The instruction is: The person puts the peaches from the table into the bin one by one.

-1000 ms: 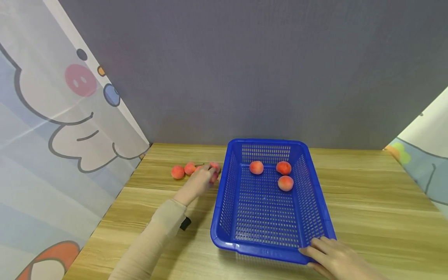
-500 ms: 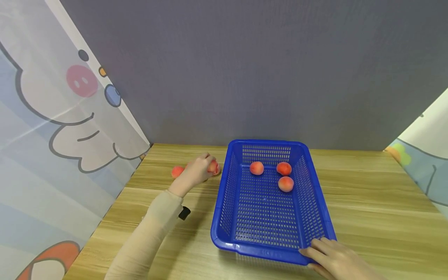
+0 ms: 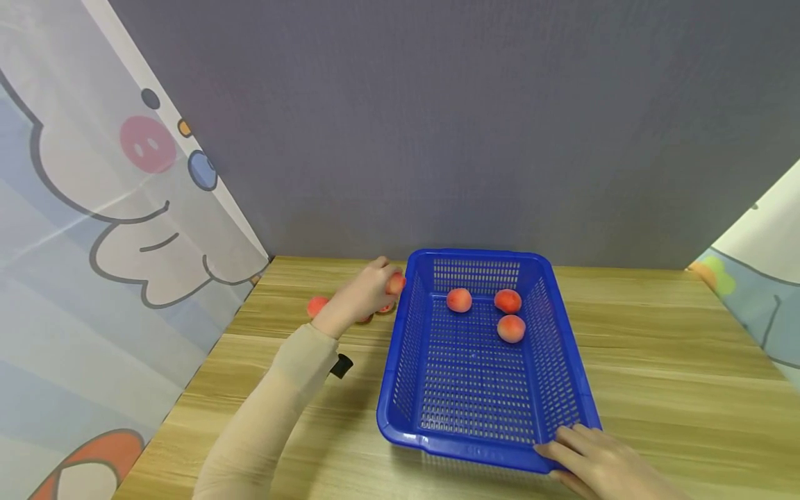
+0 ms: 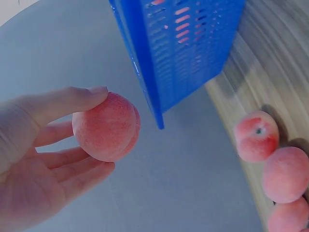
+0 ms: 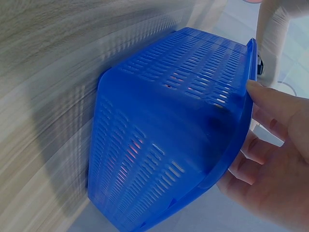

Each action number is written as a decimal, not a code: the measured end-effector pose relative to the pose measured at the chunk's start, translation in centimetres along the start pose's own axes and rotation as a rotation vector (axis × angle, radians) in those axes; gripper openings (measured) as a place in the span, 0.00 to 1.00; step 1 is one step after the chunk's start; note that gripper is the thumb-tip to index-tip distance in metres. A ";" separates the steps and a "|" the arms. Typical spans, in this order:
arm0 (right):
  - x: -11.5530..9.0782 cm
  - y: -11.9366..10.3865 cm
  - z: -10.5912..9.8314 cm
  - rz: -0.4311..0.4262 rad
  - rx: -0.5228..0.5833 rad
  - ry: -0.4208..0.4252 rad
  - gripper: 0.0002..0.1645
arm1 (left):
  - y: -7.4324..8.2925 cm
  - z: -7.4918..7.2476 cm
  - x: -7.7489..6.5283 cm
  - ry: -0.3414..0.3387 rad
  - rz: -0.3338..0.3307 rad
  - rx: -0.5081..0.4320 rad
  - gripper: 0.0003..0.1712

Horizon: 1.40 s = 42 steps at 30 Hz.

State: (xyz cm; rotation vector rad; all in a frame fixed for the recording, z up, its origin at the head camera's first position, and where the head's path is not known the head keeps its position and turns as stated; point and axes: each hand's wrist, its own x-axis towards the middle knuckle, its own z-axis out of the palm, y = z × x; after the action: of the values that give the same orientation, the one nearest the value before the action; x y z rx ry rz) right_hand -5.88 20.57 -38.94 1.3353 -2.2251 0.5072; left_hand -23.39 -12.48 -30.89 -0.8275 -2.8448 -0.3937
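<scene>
My left hand (image 3: 369,292) holds a peach (image 4: 106,126) between thumb and fingers, lifted off the table beside the left rim of the blue plastic basket (image 3: 390,389). Inside the basket lie a peach (image 3: 459,300) toward the back left, a redder peach (image 3: 507,301) and another peach (image 3: 511,329) near the right wall. With thumb and fingers, my right hand (image 3: 590,458) grips the basket's rim at the near right corner; the right wrist view shows the thumb on one side of the rim and fingers on the other.
Several more peaches lie on the wooden table (image 3: 656,389) left of the basket, partly hidden by my left hand; the left wrist view shows a peach (image 4: 257,136) among them. A grey panel (image 3: 475,139) stands behind the table. Printed cloth (image 3: 125,278) hangs at the left.
My left hand has picked up a peach from the group on the table and carried it up and rightward to the basket's left rim. My right hand has stayed on the rim.
</scene>
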 end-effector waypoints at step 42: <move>-0.1 -0.1 0.0 0.016 -0.022 -0.034 0.15 | 7.3 0.7 5.8 -0.183 0.146 0.095 0.23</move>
State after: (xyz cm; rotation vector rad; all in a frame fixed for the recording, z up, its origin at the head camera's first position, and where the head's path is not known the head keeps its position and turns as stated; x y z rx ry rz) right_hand -5.76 20.61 -38.96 1.3254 -2.2636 0.4673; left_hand -24.33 -3.39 -28.73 -1.0948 -2.9141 -0.1708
